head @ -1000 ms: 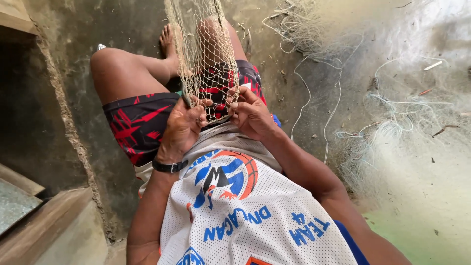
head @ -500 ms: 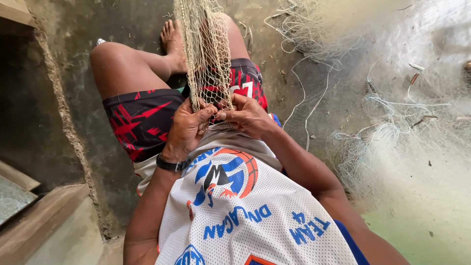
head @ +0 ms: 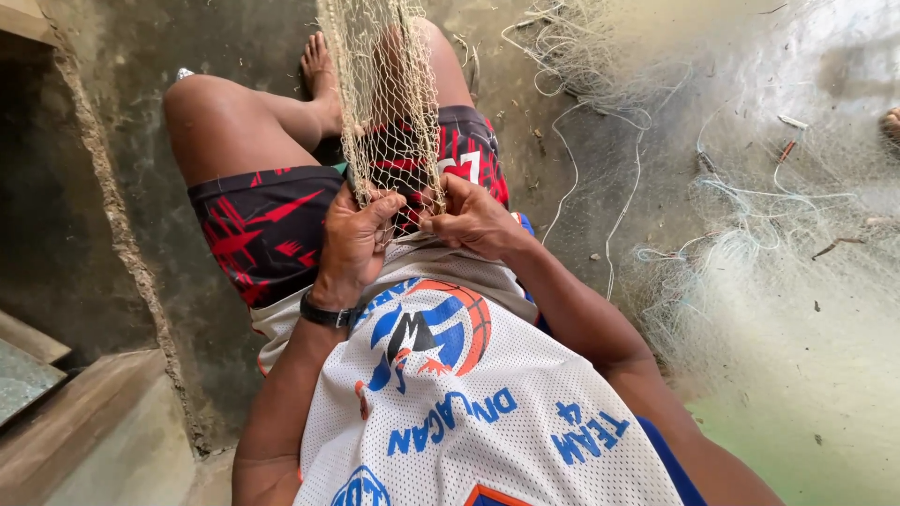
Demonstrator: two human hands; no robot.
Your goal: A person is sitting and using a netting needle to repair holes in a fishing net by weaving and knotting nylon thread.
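Both my hands have closed in, left hand (head: 354,239) and right hand (head: 473,217) pinching the fishing net (head: 386,103); keeping mesh taut helps.

Two hands, left (head: 352,239) and right (head: 473,220), gripped one taut net (head: 384,103); one loose net heap (head: 787,225) lay right of it.

Stretched net (head: 384,103) and knees (head: 202,103) hem both hands.
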